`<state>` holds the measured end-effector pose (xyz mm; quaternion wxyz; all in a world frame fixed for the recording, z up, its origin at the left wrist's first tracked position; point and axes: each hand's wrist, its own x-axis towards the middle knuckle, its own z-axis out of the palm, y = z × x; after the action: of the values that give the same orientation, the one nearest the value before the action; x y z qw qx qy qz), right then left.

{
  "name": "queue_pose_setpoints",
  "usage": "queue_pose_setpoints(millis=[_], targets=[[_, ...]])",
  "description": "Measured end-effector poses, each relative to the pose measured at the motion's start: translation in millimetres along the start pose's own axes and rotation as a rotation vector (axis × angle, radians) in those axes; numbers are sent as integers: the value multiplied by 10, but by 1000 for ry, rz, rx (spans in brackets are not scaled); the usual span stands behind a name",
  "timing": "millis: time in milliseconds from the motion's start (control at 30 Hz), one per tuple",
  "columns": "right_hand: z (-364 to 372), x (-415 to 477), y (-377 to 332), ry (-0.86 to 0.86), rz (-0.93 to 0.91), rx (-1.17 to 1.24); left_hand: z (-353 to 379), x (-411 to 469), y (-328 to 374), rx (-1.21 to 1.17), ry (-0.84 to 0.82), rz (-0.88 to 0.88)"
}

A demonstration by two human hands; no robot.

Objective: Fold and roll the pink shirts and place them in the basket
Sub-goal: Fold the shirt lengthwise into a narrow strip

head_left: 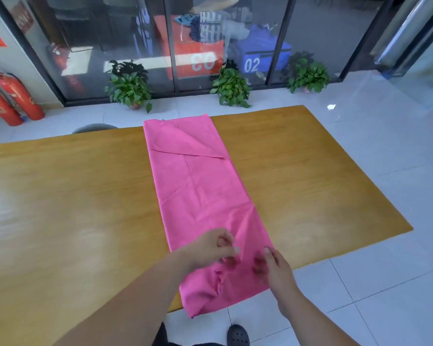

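Folded into a long strip down the desk (60, 196), the pink shirt (200, 191) has its near end pinched into a ridge by the left hand (214, 247), likely to start rolling, while the right hand (273, 267) sets blurred, curled fingers on it, grip unclear.

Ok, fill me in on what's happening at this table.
A person is working on a pink shirt, folded into a long strip on the wooden table. The left hand pinches a raised crease at its near end; the right hand is on the cloth beside it, grip blurred. Nothing is rolled yet, and no basket shows.
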<state>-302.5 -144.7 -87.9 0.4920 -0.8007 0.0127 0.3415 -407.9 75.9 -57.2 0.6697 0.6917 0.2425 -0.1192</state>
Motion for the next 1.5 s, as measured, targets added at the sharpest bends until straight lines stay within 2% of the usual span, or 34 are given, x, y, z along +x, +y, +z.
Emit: queue_pose_setpoints(millis=[67, 100, 133, 167, 200, 233, 300, 400, 567, 700, 833, 900, 1000, 1067, 1167, 1233, 1367, 1500], targets=[[-23, 94, 106, -7, 126, 184, 124, -184, 81, -148, -54, 4], [-23, 119, 56, 16, 154, 206, 169, -209, -25, -103, 14, 14], [-61, 137, 40, 3, 172, 255, 203, -196, -100, -27, 122, -10], [-469, 67, 117, -159, 138, 181, 742, -379, -180, 64, 386, -41], [-521, 69, 99, -179, 91, 176, 780, -393, -318, 200, 513, -43], [-490, 124, 79, -196, 69, 191, 764, -457, -467, 365, 560, -53], [-461, 116, 76, -201, -6, 167, 797, -578, -789, 701, 578, -26], [-547, 208, 52, -213, -110, 53, 969, -742, -981, 1003, 579, -43], [-669, 181, 48, -228, -59, 153, 1070, -840, -1219, 1172, 756, -39], [-698, 241, 88, -243, -31, 133, 1042, -973, -1320, 1281, 758, -37], [-780, 196, 33, -295, -171, 220, 1095, -1135, -1376, 1129, 944, -55], [-816, 239, 163, -305, -156, 108, 1162, -1187, -1405, 984, 1025, -140], [-838, 285, 345, -307, -98, -97, 1248, -1224, -1461, 849, 1051, -258], [-849, 277, 350, -274, -191, -224, 1276, -1235, -1441, 798, 1047, -298], [-874, 229, 295, -247, -401, -190, 1303, -1269, -1374, 713, 1096, -315], [-891, 209, 305, -225, -480, -219, 1318, -1301, -1344, 664, 1134, -312], [-944, 254, 463, -127, -373, -393, 1356, -1340, -1330, 561, 1136, -369], [-948, 300, 532, -82, -289, -431, 1343, -1324, -1344, 557, 1074, -417]])
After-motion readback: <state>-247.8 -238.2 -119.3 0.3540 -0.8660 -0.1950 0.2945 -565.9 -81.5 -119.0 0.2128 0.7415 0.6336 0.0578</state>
